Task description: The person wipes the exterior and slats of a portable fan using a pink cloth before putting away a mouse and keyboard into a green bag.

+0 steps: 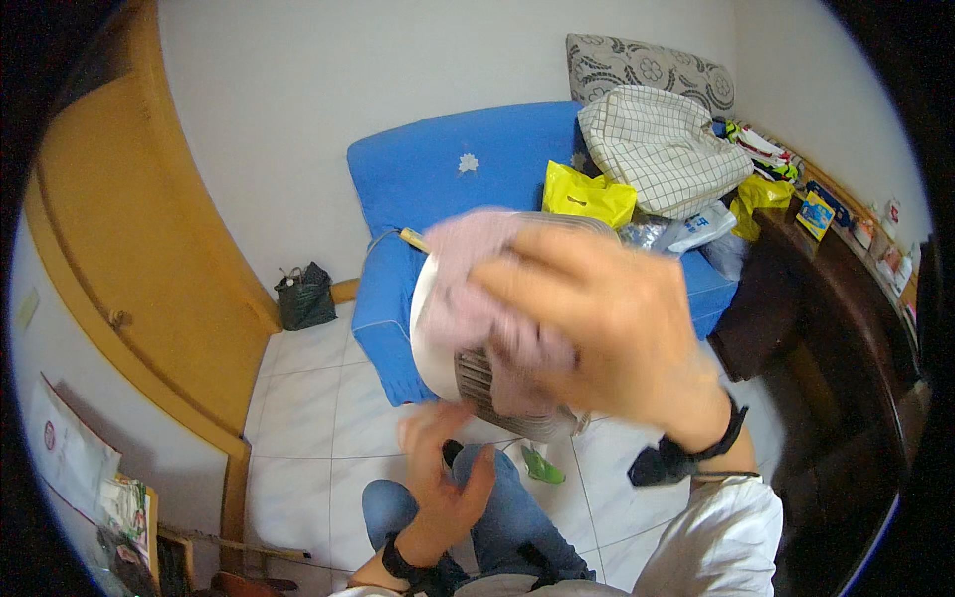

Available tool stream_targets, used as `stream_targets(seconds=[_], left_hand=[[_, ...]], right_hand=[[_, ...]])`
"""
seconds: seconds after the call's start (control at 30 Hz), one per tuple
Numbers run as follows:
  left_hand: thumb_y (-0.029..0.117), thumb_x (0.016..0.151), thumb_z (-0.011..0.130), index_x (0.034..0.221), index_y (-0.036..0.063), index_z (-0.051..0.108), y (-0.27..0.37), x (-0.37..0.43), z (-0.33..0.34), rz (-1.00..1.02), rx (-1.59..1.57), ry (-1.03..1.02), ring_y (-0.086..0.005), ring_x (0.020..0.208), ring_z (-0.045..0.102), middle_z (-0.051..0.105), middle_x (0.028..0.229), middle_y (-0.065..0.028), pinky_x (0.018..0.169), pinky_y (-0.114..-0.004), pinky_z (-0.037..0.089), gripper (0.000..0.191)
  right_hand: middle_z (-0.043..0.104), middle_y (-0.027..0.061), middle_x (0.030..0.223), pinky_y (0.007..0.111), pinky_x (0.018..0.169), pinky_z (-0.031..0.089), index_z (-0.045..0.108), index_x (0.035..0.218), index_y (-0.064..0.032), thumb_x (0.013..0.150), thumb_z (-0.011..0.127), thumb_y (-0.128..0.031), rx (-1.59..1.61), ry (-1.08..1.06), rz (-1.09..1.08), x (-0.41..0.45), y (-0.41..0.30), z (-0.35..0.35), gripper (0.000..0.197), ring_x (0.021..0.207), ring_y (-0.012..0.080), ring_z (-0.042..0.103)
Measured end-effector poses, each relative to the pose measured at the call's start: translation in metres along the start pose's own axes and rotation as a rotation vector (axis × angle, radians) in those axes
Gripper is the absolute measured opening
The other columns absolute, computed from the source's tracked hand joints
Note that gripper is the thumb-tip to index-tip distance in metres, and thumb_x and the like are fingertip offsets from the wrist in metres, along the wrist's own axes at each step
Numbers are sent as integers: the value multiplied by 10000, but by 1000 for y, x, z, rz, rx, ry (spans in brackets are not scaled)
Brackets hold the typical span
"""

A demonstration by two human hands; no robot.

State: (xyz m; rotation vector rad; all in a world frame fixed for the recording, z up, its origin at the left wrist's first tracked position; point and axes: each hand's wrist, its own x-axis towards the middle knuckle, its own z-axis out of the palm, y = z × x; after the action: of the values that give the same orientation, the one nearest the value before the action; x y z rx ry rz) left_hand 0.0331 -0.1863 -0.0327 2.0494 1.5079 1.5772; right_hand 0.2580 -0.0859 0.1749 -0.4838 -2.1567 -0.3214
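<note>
My right hand (pixel 612 321), blurred by motion, is closed on a crumpled pink cloth (pixel 462 298) near the middle of the view. The cloth lies against a round white and grey object with a slatted grille (pixel 477 373), which looks like an electric fan's head. Lower and to the left, my left hand (pixel 448 470) is near the object's bottom edge, fingers apart and holding nothing. Whether its fingertips touch the edge cannot be told. Both wrists wear black bands.
Behind stands a blue sofa (pixel 418 172) with a yellow plastic bag (pixel 586 195) and a checked cloth bundle (pixel 656 149). A dark wooden cabinet (pixel 843 298) runs along the right. A dark bag (pixel 306 298) sits by the wooden door (pixel 149 224). A green item (pixel 542 466) lies on the tiles.
</note>
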Motion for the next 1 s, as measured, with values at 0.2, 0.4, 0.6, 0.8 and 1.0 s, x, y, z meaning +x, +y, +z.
stream_targets(seconds=[0.2, 0.4, 0.6, 0.8, 1.0], left_hand=[[602, 839, 1052, 1828, 4, 414, 11, 82, 17, 175, 179, 194, -482, 1729, 361, 387, 1851, -278, 1409, -620, 305, 1320], [794, 678, 1076, 1852, -10, 331, 8, 87, 33, 202, 173, 255, -578, 1744, 296, 272, 1864, -397, 1393, -708, 285, 1606], [684, 718, 1109, 1865, -33, 258, 31, 90, 40, 123, 194, 182, -612, 1719, 293, 251, 1837, -442, 1380, -709, 297, 1598], [672, 681, 1132, 1872, -88, 152, 19, 76, 42, 84, 144, 215, -580, 1736, 269, 181, 1892, -405, 1400, -685, 278, 1719], [543, 706, 1159, 1886, -74, -51, 2, 62, 36, -30, -68, 252, -486, 1800, 213, 117, 1956, -322, 1470, -598, 194, 1799]], right_hand=[[841, 93, 1270, 499, 900, 657, 869, 1202, -90, 857, 891, -176, -379, 79, 154, 47, 49, 0, 356, 1085, 363, 814], [862, 79, 1218, 497, 971, 643, 909, 1178, -119, 880, 860, -149, -42, -298, -138, 74, 39, 23, 303, 1111, 365, 781], [888, 102, 1132, 498, 907, 679, 957, 1136, -155, 933, 827, -131, -421, -358, 98, 107, 99, 24, 242, 1076, 358, 835], [830, 67, 1053, 486, 960, 603, 867, 1056, -110, 901, 801, -91, -122, -336, -134, 88, 59, 38, 170, 1070, 347, 745], [703, 21, 1115, 409, 960, 499, 811, 1091, -115, 902, 759, -198, -275, -454, -357, 53, -22, 20, 213, 1146, 237, 661]])
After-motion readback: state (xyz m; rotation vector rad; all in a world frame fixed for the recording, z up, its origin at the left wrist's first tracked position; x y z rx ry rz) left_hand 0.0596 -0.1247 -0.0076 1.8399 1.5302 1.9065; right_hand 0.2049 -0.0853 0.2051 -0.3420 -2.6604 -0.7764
